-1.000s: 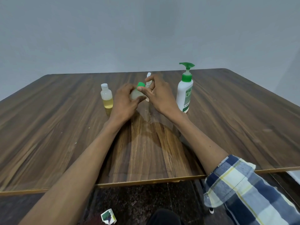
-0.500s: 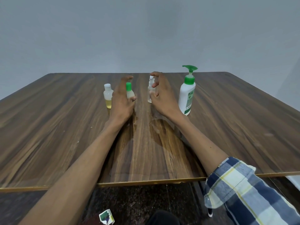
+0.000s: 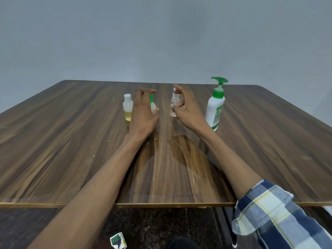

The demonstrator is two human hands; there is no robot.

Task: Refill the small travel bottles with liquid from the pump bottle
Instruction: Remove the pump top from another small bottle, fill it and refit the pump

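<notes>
A: What stood on the table, left to right?
B: Yellow bottle, green-cap bottle, clear bottle, pump bottle at 1 o'clock, well off every edge.
A: The hands?
B: Left hand half hid the green-cap bottle; grip unclear. Right hand curled loosely beside the clear one; contact unclear.

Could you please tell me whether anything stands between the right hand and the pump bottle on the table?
Nothing visible does. The right hand hovers by the clear spray bottle, and the pump bottle stands just to its right, with only bare table between them.
</notes>
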